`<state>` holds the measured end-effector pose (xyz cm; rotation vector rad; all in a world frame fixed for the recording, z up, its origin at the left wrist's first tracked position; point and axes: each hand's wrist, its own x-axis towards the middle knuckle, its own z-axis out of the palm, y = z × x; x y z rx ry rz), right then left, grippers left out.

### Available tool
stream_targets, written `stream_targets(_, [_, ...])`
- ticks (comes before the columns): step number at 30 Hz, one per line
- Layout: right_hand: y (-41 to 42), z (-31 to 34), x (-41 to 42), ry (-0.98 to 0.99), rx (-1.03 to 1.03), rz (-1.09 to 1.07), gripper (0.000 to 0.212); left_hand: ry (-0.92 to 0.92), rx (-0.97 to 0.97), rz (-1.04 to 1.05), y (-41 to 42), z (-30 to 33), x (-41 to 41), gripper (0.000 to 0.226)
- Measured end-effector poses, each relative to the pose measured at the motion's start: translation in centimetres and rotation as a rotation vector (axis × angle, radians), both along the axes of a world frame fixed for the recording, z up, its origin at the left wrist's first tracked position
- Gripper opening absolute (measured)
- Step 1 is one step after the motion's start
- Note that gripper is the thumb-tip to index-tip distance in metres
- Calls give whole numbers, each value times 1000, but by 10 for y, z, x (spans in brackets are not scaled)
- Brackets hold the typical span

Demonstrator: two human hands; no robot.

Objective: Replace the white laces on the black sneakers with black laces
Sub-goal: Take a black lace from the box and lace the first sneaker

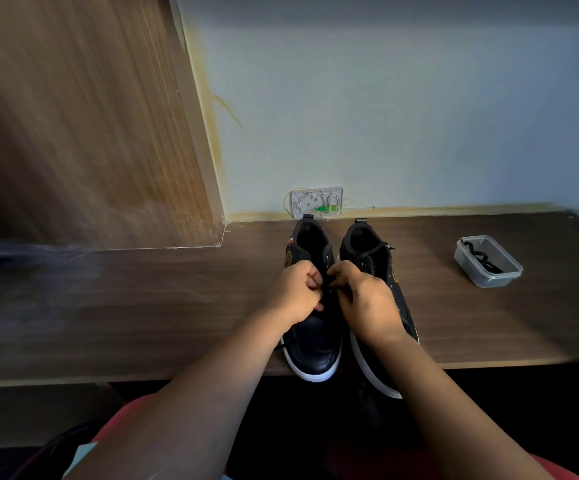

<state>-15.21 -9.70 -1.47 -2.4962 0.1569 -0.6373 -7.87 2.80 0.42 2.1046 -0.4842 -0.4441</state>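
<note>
I'm pinching a thin black lace (329, 284) with my left hand (296, 292) and right hand (367, 299) over the left black leather sneaker (316, 341); it risks slipping from my fingertips, missing the eyelet.

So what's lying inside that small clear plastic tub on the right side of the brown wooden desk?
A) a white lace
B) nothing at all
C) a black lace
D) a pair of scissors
C: a dark, looped black lace lies coiled in the small clear plastic tub, which sits on the brown wooden desk to the right of the black sneakers.
</note>
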Motion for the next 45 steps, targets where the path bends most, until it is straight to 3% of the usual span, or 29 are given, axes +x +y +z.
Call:
stream_targets(6, [-7, 9, -4, 135, -115, 157, 50, -512, 311, -131, 5, 5, 5, 14])
stream_targets(11, [-9, 11, -6, 248, -133, 177, 54, -524, 257, -149, 15, 16, 15, 30])
stream_targets(13, [-8, 12, -6, 192, -65, 158, 53, -496, 214, -50, 24, 26, 22, 26])
stream_targets(17, [-8, 13, -4, 141, 73, 79, 58, -459, 91, 490, 55, 45, 50, 17])
stream_targets(18, [-9, 12, -3, 138, 93, 60, 58, -427, 134, 584, 65, 47, 56, 17])
stream_targets(20, [-11, 10, -2, 134, 123, 35, 58, -301, 469, 600, 80, 49, 60, 21])
stream_targets(22, [-12, 9, -1, 110, 136, 21, 55, -276, 765, 431, 78, 46, 50, 31])
stream_targets(23, [-12, 9, -1, 96, 136, 18, 54, -350, 757, 316, 72, 42, 44, 31])
stream_targets(26, [-12, 11, -2, 65, 122, 16, 53, -708, 461, -68, 44, 31, 26, 25])
stream_targets(29, [-12, 10, -3, 55, 107, 26, 50, -822, 493, -288, 17, 19, 12, 27])
stream_targets(31, [-13, 10, -4, 53, 98, 26, 49, -836, 572, -311, 11, 7, 8, 25])
stream_targets(35, [-15, 10, -3, 41, 104, 17, 47, -800, 433, -173, 10, 14, 19, 22])
stream_targets(39, [-15, 10, -2, 51, 132, 5, 44, -632, 339, -159, 27, 30, 38, 25])
stream_targets(40, [-16, 10, -2, 53, 139, -2, 43, -524, 223, -116, 33, 34, 43, 24])
stream_targets(43, [-16, 11, -2, 48, 155, -14, 40, -127, -374, 342, 52, 55, 49, 19])
stream_targets(45, [-16, 10, -1, 40, 163, -15, 40, 108, -637, 685, 70, 67, 60, 19])
